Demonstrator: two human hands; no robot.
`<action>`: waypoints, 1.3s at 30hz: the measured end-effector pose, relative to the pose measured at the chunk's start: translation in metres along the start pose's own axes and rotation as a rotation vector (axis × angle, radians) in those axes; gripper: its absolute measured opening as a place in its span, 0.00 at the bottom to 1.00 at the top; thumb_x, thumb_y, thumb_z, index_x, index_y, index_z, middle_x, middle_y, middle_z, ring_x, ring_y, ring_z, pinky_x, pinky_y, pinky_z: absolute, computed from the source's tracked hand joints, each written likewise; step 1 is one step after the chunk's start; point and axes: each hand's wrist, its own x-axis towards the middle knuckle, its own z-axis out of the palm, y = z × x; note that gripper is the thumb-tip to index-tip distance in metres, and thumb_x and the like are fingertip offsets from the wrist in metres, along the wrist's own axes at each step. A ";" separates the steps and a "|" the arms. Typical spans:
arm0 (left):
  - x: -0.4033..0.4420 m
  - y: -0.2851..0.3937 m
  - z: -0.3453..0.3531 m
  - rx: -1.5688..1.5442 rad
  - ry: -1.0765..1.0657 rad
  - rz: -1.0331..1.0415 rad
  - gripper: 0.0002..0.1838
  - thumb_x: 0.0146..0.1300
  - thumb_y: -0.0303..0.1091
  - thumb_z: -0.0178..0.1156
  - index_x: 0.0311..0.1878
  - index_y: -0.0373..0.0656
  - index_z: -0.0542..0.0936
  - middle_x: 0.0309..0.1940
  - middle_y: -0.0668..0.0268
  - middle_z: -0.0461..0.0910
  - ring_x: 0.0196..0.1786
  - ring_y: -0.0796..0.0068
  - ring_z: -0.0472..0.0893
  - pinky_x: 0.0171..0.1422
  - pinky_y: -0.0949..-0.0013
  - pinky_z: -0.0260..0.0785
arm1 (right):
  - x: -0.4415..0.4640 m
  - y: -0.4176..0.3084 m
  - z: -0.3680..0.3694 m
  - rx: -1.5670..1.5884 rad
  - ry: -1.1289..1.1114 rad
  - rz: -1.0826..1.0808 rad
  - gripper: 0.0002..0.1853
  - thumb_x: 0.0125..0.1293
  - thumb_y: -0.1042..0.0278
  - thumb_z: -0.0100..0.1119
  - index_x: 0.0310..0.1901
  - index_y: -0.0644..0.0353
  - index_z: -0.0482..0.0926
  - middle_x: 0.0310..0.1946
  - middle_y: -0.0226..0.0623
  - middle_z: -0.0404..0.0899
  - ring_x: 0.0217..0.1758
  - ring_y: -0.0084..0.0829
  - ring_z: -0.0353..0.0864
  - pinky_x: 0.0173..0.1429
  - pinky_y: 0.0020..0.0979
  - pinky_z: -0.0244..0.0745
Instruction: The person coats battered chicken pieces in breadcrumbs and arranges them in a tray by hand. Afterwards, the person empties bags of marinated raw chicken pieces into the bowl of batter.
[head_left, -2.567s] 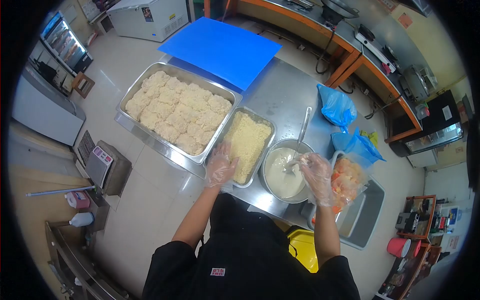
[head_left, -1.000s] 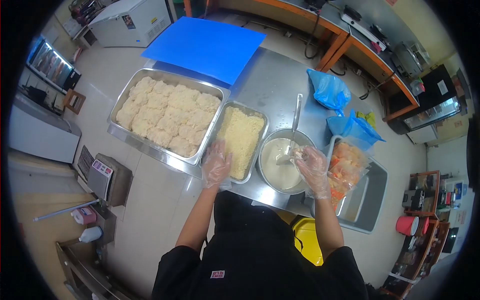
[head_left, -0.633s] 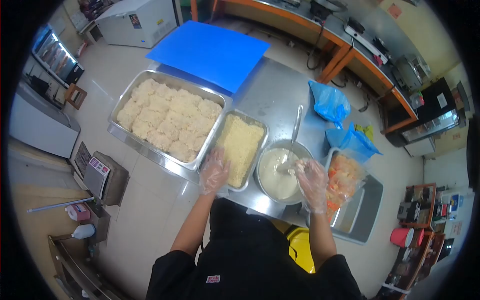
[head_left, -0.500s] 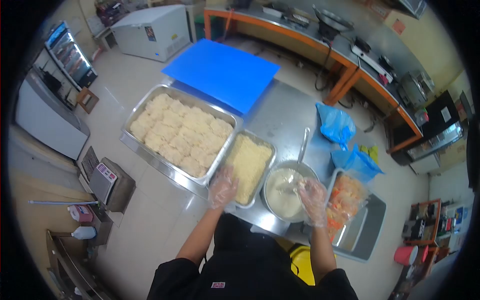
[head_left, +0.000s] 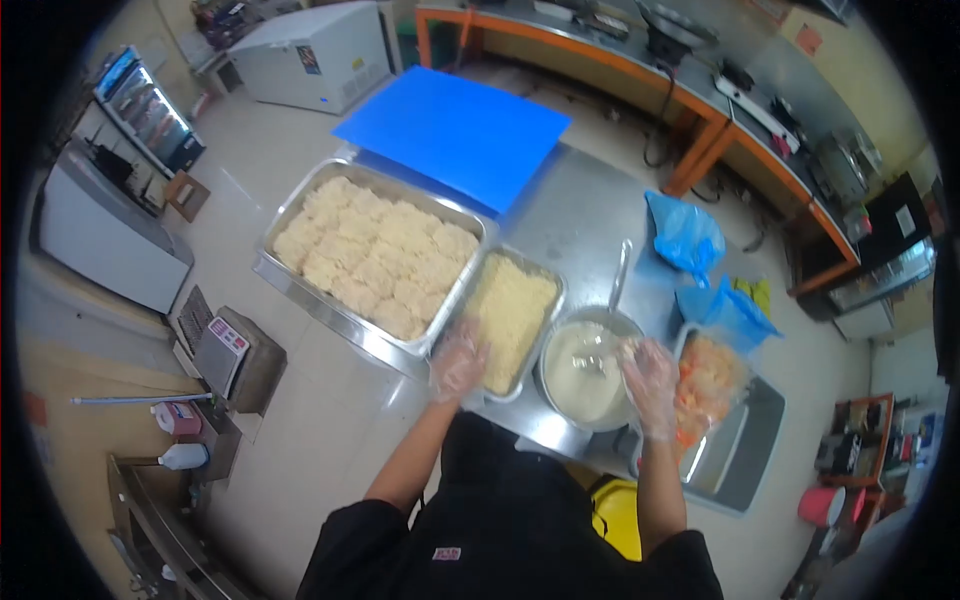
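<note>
My left hand [head_left: 460, 362], in a clear plastic glove, rests at the near left edge of a small metal tray of pale crumbs [head_left: 510, 315], its fingers apart. Beside it on the left is a large metal tray holding several crumb-coated pieces [head_left: 375, 255]. My right hand [head_left: 650, 375], also gloved, is over the right rim of a metal pot of white batter [head_left: 580, 385]. Its fingers are curled, with pale residue at the tips; what they hold, if anything, is unclear. A ladle [head_left: 622, 272] leans in the pot.
A blue board [head_left: 455, 130] lies at the table's back. Blue plastic bags [head_left: 685, 235] are at the right, near a grey tub [head_left: 755, 450] with a clear bag of orange and pale food [head_left: 708, 385]. A yellow bin [head_left: 618, 515] stands below the table edge.
The head view has shifted, so the table sits differently in the frame. Both hands keep nearly the same places beside the crumb tray and over the pot rim.
</note>
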 end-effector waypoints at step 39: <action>-0.001 0.001 -0.021 -0.175 -0.012 -0.012 0.39 0.72 0.53 0.60 0.76 0.34 0.68 0.75 0.42 0.69 0.79 0.43 0.67 0.84 0.50 0.58 | 0.091 -0.097 -0.033 -0.191 -0.447 -0.316 0.14 0.57 0.63 0.71 0.41 0.64 0.85 0.34 0.53 0.84 0.37 0.52 0.86 0.44 0.44 0.79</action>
